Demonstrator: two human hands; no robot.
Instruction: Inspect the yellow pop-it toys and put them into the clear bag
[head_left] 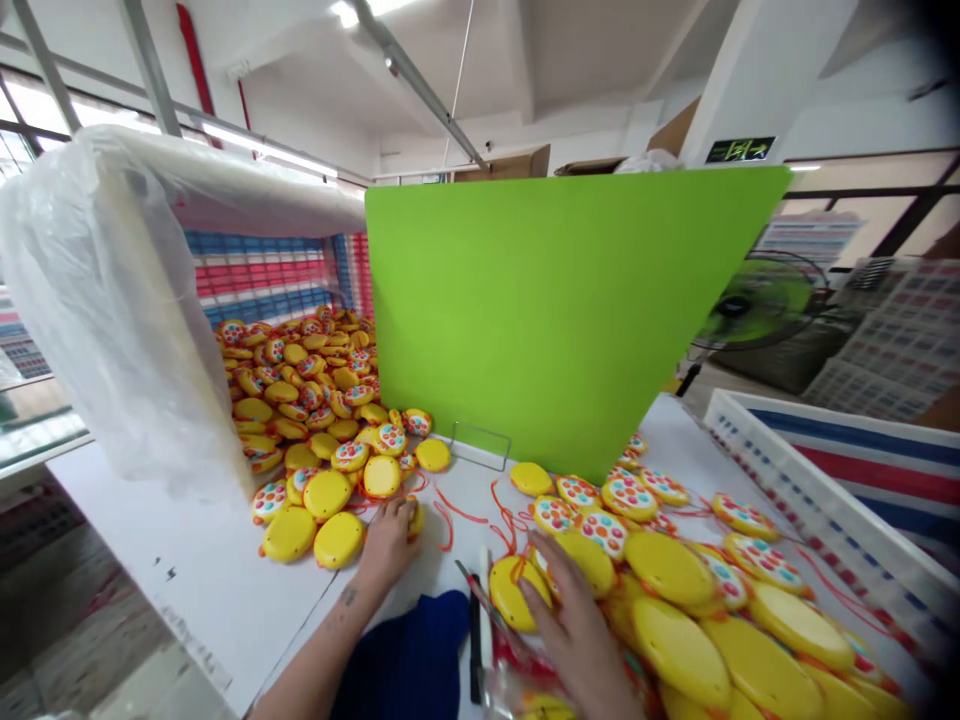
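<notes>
On the white table (pixel 225 580) before the green divider (pixel 555 310), the left hand (pixel 386 540) curls fingers onto a yellow toy disc (pixel 414 517), the right hand (pixel 577 625) presses spread fingers on another disc (pixel 514 592); grip edges gently, minding cords

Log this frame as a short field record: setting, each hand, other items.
setting: white table, green divider board
left hand: rests at edge of left pile of yellow discs, touching one
right hand: lies flat on a yellow disc by the right pile
other items: orange cords, plastic bag, white crate, fan
</notes>
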